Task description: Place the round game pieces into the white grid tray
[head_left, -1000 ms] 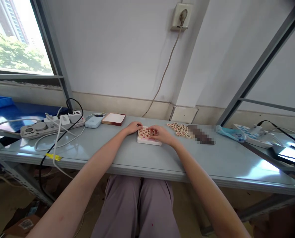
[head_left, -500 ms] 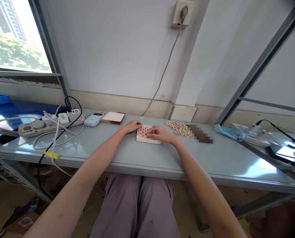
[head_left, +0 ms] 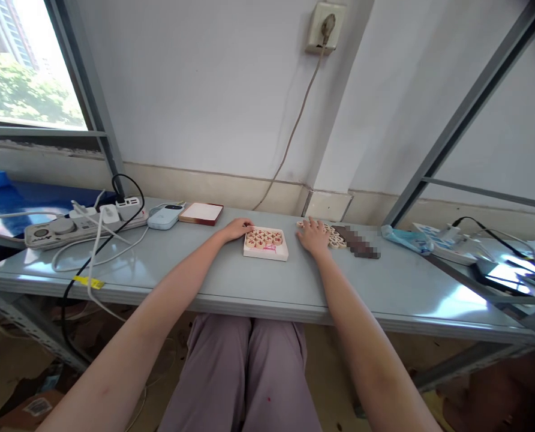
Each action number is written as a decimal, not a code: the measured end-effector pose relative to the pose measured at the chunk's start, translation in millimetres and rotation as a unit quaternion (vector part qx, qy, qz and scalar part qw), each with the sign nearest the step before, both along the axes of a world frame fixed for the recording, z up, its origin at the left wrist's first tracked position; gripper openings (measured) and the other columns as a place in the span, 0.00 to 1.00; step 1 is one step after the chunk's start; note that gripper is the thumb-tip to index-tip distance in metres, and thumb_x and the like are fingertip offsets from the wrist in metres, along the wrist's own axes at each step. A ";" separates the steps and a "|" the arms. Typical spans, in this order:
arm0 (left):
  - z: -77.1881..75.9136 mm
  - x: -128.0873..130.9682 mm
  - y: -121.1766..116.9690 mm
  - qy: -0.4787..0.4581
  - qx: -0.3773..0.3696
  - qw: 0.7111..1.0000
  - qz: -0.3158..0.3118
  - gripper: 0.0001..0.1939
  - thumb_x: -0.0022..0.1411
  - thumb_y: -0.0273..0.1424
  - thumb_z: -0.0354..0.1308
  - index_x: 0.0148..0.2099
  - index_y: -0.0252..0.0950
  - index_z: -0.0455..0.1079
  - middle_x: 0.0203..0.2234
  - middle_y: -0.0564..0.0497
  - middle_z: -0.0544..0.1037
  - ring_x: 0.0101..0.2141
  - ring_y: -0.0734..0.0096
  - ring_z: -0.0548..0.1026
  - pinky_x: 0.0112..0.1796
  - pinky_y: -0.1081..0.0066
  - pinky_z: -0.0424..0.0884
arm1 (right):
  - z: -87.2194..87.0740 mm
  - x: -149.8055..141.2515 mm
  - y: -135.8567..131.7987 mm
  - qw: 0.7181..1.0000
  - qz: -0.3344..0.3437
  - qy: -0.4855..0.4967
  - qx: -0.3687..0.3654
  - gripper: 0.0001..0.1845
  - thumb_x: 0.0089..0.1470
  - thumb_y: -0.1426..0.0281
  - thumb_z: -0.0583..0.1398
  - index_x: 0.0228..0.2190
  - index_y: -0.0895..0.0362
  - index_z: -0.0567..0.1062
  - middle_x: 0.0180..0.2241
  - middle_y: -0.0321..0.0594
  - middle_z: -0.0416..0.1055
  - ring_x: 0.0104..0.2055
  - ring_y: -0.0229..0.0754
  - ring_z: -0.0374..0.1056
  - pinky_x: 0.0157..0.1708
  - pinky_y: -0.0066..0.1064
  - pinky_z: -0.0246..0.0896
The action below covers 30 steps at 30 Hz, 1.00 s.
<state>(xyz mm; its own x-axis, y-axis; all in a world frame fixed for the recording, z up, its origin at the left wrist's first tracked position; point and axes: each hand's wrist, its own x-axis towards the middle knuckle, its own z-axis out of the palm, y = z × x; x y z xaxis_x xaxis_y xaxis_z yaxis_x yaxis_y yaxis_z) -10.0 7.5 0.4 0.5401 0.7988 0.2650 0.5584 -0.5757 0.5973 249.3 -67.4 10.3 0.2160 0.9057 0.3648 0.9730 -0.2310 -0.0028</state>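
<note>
Left hand [head_left: 236,228], fingers together and empty, resting against the left edge of a shallow white square tray [head_left: 255,254], which sits just right of those fingers, packed with round cream wooden chess pieces [head_left: 263,239] marked in red. Right hand [head_left: 313,236], fingers spread apart and empty, flat on the pale grey metal table [head_left: 276,282]; a loose heap of matching round pieces [head_left: 337,239] touching those fingertips, to their right.

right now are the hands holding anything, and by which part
Nothing seems held: the left hand rests open beside the white tray of xiangqi pieces, and the right hand lies spread at the loose pieces.
</note>
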 end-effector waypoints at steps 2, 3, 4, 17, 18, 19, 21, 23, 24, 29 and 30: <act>1.2 0.1 -1.7 0.000 -0.002 1.000 0.000 0.16 0.54 0.37 0.49 0.40 0.34 0.72 0.40 0.48 0.76 0.40 0.65 0.71 0.41 0.70 0.65 | -2.8 4.4 4.8 0.998 0.005 0.003 -0.055 0.27 0.58 0.62 0.43 0.58 0.54 0.56 0.63 0.40 0.42 0.63 0.52 0.36 0.54 0.58 0.38; 1.6 0.1 -2.3 -0.001 -0.003 1.000 0.000 0.16 0.54 0.37 0.49 0.40 0.34 0.72 0.40 0.48 0.76 0.40 0.65 0.71 0.41 0.70 0.65 | -3.5 4.8 6.4 0.997 0.013 0.004 -0.077 0.27 0.58 0.62 0.42 0.58 0.53 0.56 0.63 0.39 0.42 0.63 0.51 0.35 0.55 0.59 0.36; 1.8 0.2 -2.7 -0.002 -0.004 1.000 0.000 0.16 0.54 0.37 0.50 0.40 0.34 0.72 0.40 0.48 0.76 0.40 0.65 0.71 0.42 0.70 0.65 | -4.0 4.1 7.6 0.995 0.022 0.005 -0.094 0.26 0.58 0.63 0.41 0.57 0.52 0.57 0.63 0.39 0.42 0.64 0.50 0.34 0.55 0.60 0.35; 1.5 1.1 -3.2 -0.002 -0.005 1.000 0.006 0.16 0.55 0.37 0.50 0.40 0.35 0.72 0.40 0.48 0.76 0.41 0.65 0.71 0.43 0.70 0.64 | -1.8 -4.3 8.1 0.995 0.065 -0.005 -0.077 0.26 0.58 0.66 0.43 0.57 0.56 0.57 0.59 0.46 0.54 0.61 0.52 0.44 0.53 0.65 0.28; 1.2 1.1 -2.7 -0.002 -0.006 1.000 0.005 0.16 0.55 0.37 0.50 0.40 0.35 0.72 0.40 0.48 0.76 0.41 0.65 0.71 0.43 0.70 0.65 | -0.2 -4.9 6.6 0.995 0.075 -0.016 -0.065 0.25 0.57 0.65 0.45 0.56 0.56 0.59 0.57 0.47 0.57 0.59 0.52 0.47 0.53 0.65 0.28; 0.9 1.2 -2.1 -0.002 -0.007 1.000 0.004 0.16 0.55 0.37 0.50 0.40 0.35 0.72 0.40 0.48 0.76 0.41 0.65 0.71 0.43 0.70 0.65 | 1.3 -5.8 5.0 0.995 0.085 -0.028 -0.046 0.24 0.56 0.66 0.46 0.54 0.55 0.62 0.55 0.48 0.61 0.57 0.53 0.50 0.53 0.63 0.29; 0.1 1.2 -0.8 -0.003 -0.007 1.000 0.002 0.16 0.55 0.37 0.50 0.40 0.35 0.71 0.40 0.48 0.76 0.41 0.65 0.71 0.43 0.70 0.65 | 3.4 -7.7 1.7 0.994 0.097 -0.048 -0.004 0.22 0.54 0.66 0.49 0.50 0.55 0.66 0.50 0.49 0.65 0.54 0.53 0.55 0.54 0.58 0.34; -0.5 1.3 0.1 -0.004 -0.006 1.000 0.002 0.15 0.54 0.36 0.50 0.40 0.34 0.71 0.40 0.48 0.76 0.41 0.65 0.71 0.43 0.70 0.65 | 3.9 -9.4 -0.8 0.993 0.096 -0.058 0.022 0.21 0.53 0.66 0.51 0.47 0.56 0.69 0.49 0.50 0.65 0.52 0.53 0.55 0.53 0.55 0.38; -0.6 1.3 0.3 -0.004 -0.005 1.000 0.003 0.15 0.54 0.36 0.50 0.40 0.35 0.71 0.40 0.48 0.76 0.41 0.65 0.71 0.43 0.70 0.65 | 3.7 -9.9 -1.6 0.994 0.092 -0.060 0.023 0.20 0.53 0.65 0.51 0.46 0.56 0.70 0.49 0.51 0.65 0.52 0.54 0.55 0.52 0.54 0.40; 0.4 1.3 -1.2 -0.003 -0.008 1.000 0.007 0.15 0.55 0.37 0.50 0.40 0.35 0.71 0.40 0.48 0.76 0.41 0.65 0.71 0.43 0.69 0.64 | 4.6 -10.0 -2.4 0.994 0.089 -0.059 0.000 0.19 0.54 0.67 0.51 0.45 0.55 0.71 0.48 0.50 0.66 0.52 0.54 0.55 0.51 0.54 0.39; 0.5 1.4 -1.4 -0.002 -0.007 1.000 0.008 0.15 0.55 0.37 0.50 0.40 0.35 0.71 0.40 0.48 0.76 0.42 0.65 0.71 0.43 0.69 0.64 | 5.9 -10.1 -2.5 0.994 0.093 -0.057 0.003 0.18 0.53 0.68 0.51 0.44 0.55 0.72 0.47 0.49 0.67 0.51 0.54 0.56 0.51 0.54 0.40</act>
<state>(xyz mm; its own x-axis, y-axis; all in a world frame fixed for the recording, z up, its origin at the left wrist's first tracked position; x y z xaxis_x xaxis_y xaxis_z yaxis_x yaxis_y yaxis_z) -8.7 6.1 0.9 0.5268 0.8108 0.2550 0.5650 -0.5582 0.6076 239.2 -69.9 16.2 0.0018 0.9239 0.3827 0.9929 -0.0472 0.1095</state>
